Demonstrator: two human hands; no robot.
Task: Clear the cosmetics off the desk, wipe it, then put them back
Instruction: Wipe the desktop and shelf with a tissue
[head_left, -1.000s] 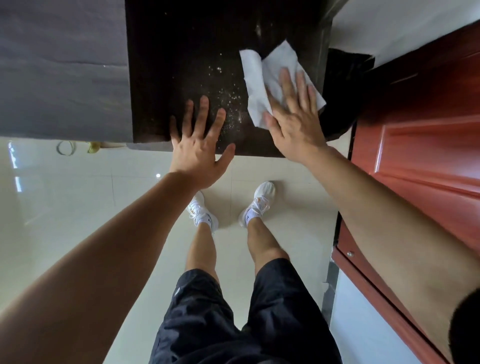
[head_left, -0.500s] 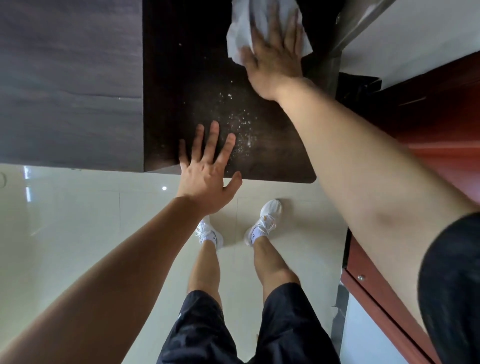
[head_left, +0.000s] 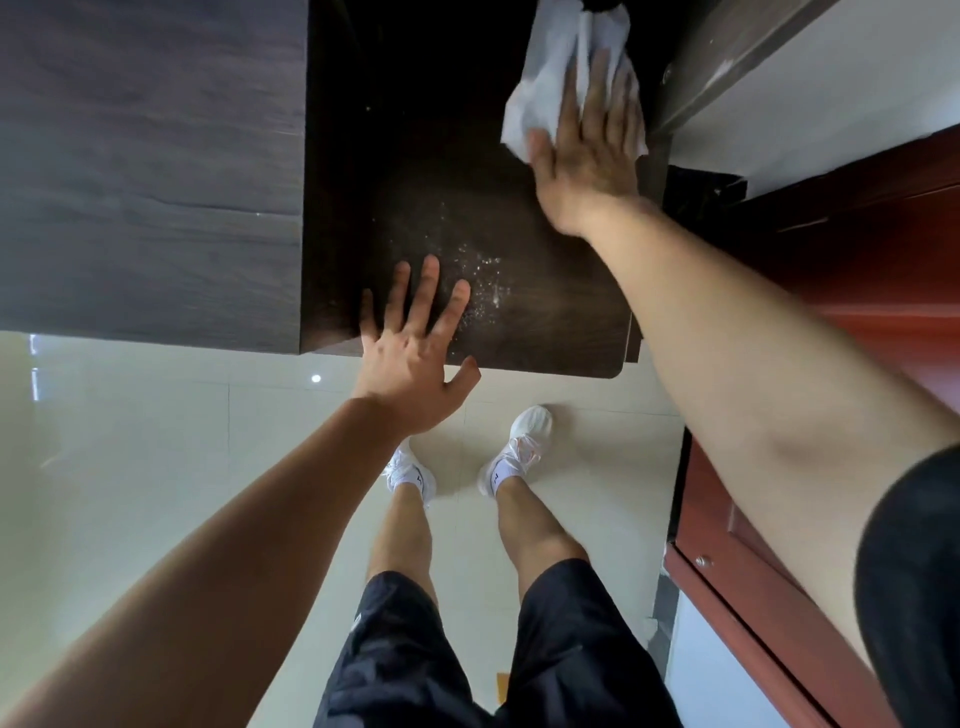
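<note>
Since a second ago the right hand (head_left: 587, 156) has pushed the one crumpled white paper tissue (head_left: 550, 62) from the near right of the dark brown wood-grain desk (head_left: 415, 130) to its far right, at 1 o'clock. Flat, straight fingers press it down, and its far end is cut off at the frame's top. The left hand (head_left: 410, 358), fingers spread, rests flat on the desk's near edge at 6 o'clock. One patch of white specks (head_left: 478, 270) lies just beyond it. Two white shoes (head_left: 519, 452) stand on glossy cream floor tiles (head_left: 156, 441).

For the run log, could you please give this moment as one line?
phase: wiping | right hand: flat on white wipe, far side | left hand: open, near edge of desk | white specks: not yet wiped
</note>
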